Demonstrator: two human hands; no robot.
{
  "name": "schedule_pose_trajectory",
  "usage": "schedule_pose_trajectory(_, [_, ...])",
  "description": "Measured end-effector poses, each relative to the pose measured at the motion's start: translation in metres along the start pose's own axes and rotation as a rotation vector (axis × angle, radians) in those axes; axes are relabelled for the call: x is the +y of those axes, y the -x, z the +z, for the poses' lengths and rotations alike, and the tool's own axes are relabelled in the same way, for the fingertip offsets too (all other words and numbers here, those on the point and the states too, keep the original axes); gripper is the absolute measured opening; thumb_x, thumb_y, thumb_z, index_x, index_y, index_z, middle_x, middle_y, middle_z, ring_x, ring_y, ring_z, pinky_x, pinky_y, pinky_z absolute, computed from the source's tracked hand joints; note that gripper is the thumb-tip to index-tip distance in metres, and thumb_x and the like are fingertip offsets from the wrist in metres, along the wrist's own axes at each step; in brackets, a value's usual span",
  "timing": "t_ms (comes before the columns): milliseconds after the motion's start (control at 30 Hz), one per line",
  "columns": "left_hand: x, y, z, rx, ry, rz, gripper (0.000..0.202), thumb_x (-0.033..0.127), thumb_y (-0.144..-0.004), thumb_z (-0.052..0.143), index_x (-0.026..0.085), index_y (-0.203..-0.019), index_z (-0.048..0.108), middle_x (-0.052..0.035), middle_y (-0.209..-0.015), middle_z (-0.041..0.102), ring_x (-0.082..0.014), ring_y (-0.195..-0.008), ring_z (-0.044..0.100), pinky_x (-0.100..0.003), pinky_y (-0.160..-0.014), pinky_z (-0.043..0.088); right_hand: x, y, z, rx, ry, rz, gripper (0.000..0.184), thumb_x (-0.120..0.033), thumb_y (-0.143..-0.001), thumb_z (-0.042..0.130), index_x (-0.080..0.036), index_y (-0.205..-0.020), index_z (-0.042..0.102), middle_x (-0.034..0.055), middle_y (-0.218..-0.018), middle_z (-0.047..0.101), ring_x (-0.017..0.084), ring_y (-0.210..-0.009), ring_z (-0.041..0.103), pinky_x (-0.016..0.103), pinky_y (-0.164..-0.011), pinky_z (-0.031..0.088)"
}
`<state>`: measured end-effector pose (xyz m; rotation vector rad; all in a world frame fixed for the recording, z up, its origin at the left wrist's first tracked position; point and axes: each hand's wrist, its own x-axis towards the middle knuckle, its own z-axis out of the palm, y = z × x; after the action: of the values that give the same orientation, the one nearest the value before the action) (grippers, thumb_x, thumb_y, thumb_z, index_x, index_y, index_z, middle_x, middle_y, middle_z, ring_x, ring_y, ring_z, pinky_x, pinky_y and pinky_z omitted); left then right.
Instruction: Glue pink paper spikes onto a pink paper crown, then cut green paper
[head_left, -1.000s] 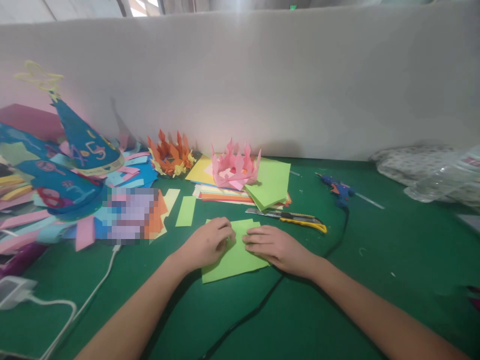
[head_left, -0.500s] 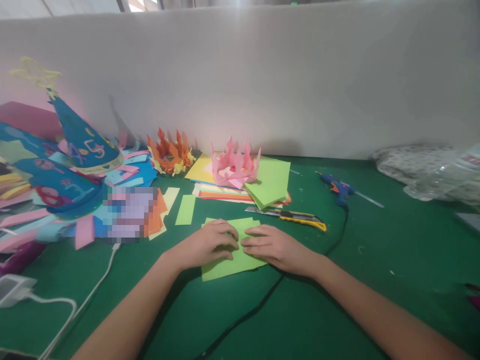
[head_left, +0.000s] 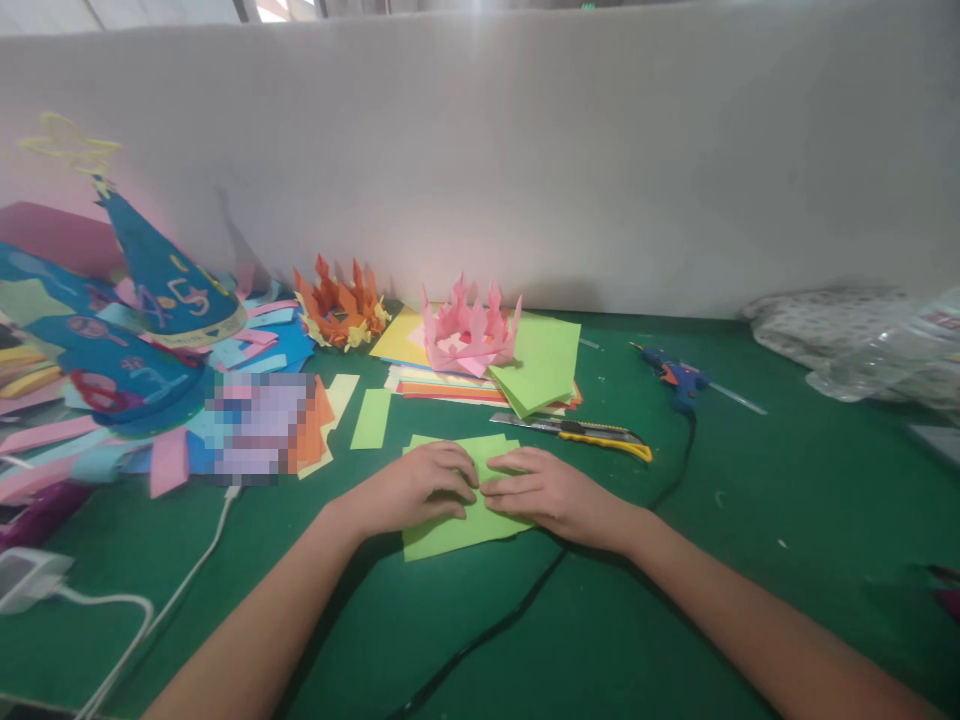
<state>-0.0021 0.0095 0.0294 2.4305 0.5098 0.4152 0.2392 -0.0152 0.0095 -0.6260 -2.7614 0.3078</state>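
Observation:
A light green paper sheet [head_left: 450,533] lies on the green table [head_left: 787,480] in front of me. My left hand [head_left: 416,487] rests on its left half with the fingers curled and pressing down. My right hand [head_left: 547,490] lies on its right half, fingers bent and pressed to the paper. The fingertips of both hands meet over the middle of the sheet. A black cable [head_left: 487,630] runs under my right forearm.
A yellow utility knife [head_left: 581,432] lies just behind the sheet, beside a stack of coloured paper [head_left: 536,372] with a pink paper crown [head_left: 469,330]. An orange crown [head_left: 341,305], blue cone hats [head_left: 161,275], paper scraps, a blue glue gun [head_left: 675,378], plastic bags [head_left: 862,340] and a white cable [head_left: 187,590] surround them.
Both hands have drawn slightly closer over the sheet's middle, the left fingers curling further over the paper. The sheet itself has barely shifted.

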Motion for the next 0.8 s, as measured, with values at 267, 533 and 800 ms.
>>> schedule_pose_trajectory(267, [-0.0017,0.0035,0.0008,0.005,0.016,-0.039,0.014,0.026,-0.082,0.057,0.022,-0.092,0.067,-0.0064,-0.101,0.062,-0.0180,-0.102,0.055,-0.033,-0.091,0.043,0.0003,0.0007,0.0003,-0.030,-0.008,0.004,0.032,-0.019,-0.094,0.037,-0.023,-0.118,0.058,0.0045,-0.119,0.062,0.020,-0.124,0.041,0.040,-0.099,0.035])
schedule_pose_trajectory(533, [-0.0033,0.0043,0.0015,0.019,0.024,-0.049,0.012,0.025,-0.081,0.059,0.022,-0.090,0.067,-0.0072,-0.106,0.059,-0.0180,-0.104,0.053,-0.032,-0.091,0.041,0.0012,-0.0001,-0.0002,-0.060,-0.017,-0.008,0.033,-0.018,-0.094,0.036,-0.022,-0.119,0.057,0.0027,-0.123,0.059,0.020,-0.126,0.038,0.041,-0.102,0.029])
schedule_pose_trajectory(800, [-0.0041,0.0041,0.0005,-0.002,0.025,-0.073,0.010,0.025,-0.079,0.061,0.021,-0.086,0.067,-0.0074,-0.111,0.059,-0.0186,-0.108,0.052,-0.031,-0.093,0.039,0.0014,-0.0012,0.0008,-0.055,-0.067,-0.027,0.035,-0.018,-0.094,0.035,-0.020,-0.122,0.056,0.0030,-0.126,0.057,0.019,-0.128,0.036,0.035,-0.103,0.033])
